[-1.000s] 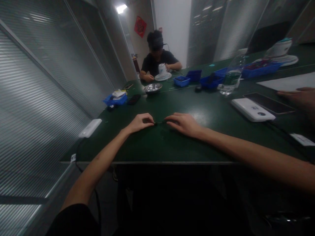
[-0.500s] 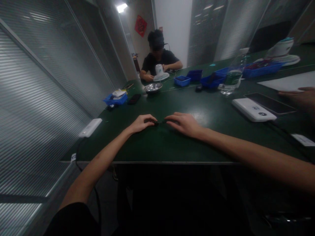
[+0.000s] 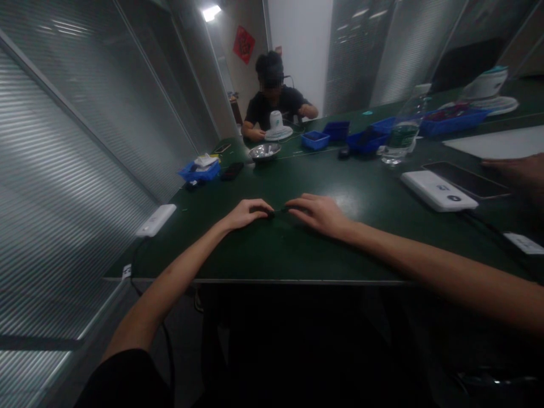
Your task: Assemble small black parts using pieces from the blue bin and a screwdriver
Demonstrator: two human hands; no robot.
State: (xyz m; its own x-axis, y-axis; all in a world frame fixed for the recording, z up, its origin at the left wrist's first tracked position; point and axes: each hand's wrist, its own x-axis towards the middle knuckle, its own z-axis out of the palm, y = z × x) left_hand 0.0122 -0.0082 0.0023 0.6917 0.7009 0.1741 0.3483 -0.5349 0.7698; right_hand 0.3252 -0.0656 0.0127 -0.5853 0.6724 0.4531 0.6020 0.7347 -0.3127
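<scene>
Both hands meet over the dark green table (image 3: 297, 258), a small gap between their fingertips. My left hand (image 3: 246, 213) is closed in a pinch on a small dark piece (image 3: 271, 215), mostly covered by the fingers and too small to name. Facing it, my right hand (image 3: 318, 214) has thumb and fingers drawn together at a second dark bit (image 3: 284, 209). A thin, faint line spans the gap between the two; what it is I cannot make out.
Beyond my hands stand a metal bowl (image 3: 264, 152) with white bits and a blue tray (image 3: 199, 170). White power banks lie left (image 3: 156, 221) and right (image 3: 438, 191). A water bottle (image 3: 402, 136) and a phone (image 3: 467, 179) are at right. Across sits a person (image 3: 276, 105) by a small fan (image 3: 278, 133).
My left hand has shifted very slightly right, toward the right hand, which stays nearly still. The person across has raised one hand away from the fan.
</scene>
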